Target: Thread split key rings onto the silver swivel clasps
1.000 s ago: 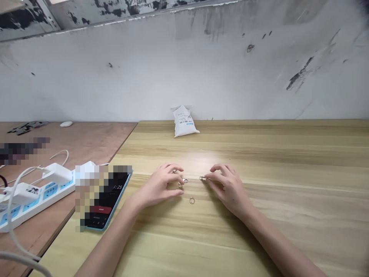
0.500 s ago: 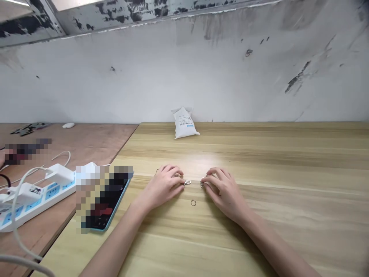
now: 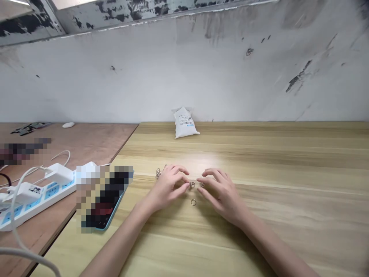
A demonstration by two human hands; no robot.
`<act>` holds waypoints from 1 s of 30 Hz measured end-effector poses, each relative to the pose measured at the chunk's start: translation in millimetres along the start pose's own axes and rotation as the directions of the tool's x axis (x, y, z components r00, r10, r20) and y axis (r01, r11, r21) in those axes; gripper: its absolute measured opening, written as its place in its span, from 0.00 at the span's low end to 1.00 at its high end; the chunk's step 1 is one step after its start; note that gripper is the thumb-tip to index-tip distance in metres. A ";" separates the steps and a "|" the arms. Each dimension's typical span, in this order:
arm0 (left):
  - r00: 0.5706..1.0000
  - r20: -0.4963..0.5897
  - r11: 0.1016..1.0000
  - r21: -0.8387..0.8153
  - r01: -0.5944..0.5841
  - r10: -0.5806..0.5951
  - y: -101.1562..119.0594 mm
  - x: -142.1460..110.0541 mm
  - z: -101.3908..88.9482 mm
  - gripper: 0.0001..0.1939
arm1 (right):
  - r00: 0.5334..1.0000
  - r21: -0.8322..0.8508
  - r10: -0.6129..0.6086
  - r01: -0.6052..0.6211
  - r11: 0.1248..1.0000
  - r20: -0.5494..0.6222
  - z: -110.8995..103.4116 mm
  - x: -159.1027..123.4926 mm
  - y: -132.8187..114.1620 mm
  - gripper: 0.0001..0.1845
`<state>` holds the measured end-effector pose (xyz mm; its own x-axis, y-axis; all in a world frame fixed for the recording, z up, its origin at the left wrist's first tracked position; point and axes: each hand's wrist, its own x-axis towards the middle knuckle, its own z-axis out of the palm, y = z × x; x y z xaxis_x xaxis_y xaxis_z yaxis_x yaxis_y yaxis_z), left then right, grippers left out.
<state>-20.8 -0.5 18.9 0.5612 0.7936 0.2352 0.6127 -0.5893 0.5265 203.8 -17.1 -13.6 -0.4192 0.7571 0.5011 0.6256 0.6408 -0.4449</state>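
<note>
My left hand (image 3: 170,187) rests over the table, its thumb and index finger closed on a small metal lobster clasp (image 3: 192,185). Facing it, my right hand (image 3: 223,194) has its thumb and fingers apart around another small metal piece (image 3: 203,184), which looks like it lies on the tabletop; its exact kind is too small to tell. Just below the gap between both hands lies a thin metal ring (image 3: 193,202). Behind my left hand sits a small heap of metal clasps (image 3: 158,173), partly hidden by the hand.
A white labelled packet (image 3: 185,123) stands near the wall. On the left are a partly pixelated phone with a blue edge (image 3: 111,215) and a white power strip (image 3: 49,194) with chargers and cables. The wooden table (image 3: 259,154) meets a brown one on the left.
My left hand has moved slightly right with the clasp, uncovering the metal pieces behind it. My right hand's fingers have spread and let go of the small metal piece.
</note>
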 end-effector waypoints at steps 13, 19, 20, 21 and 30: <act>0.988 0.100 0.875 -0.461 0.150 -0.117 16.7 0.6 -2.8 0.08 | 0.993 0.293 -0.022 -0.012 0.956 0.113 1.8 -0.3 -16.5 0.13; 0.997 0.058 0.934 -0.351 0.070 -0.053 15.5 -1.4 -4.6 0.04 | 0.992 0.355 -0.039 -0.007 0.935 0.123 1.1 0.7 -15.2 0.14; 0.998 0.053 0.941 -0.335 0.055 -0.040 15.6 -1.6 -4.7 0.04 | 0.992 0.367 -0.037 -0.009 0.930 0.120 1.4 0.9 -15.0 0.14; 0.998 0.049 0.945 -0.323 0.044 -0.030 15.6 -1.8 -4.8 0.04 | 0.993 0.378 -0.033 -0.014 0.926 0.117 1.7 1.0 -14.9 0.15; 0.998 0.069 0.960 -0.281 0.006 0.014 16.4 -2.6 -4.4 0.04 | 0.991 0.502 0.061 -0.113 0.858 0.119 0.5 1.5 -15.9 0.12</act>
<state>-14.7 -11.5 30.5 0.6065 0.7731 0.1855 0.4355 -0.5182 0.7361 192.9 -26.1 -6.2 -0.4556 0.8045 0.3812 0.2536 0.5277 -0.8107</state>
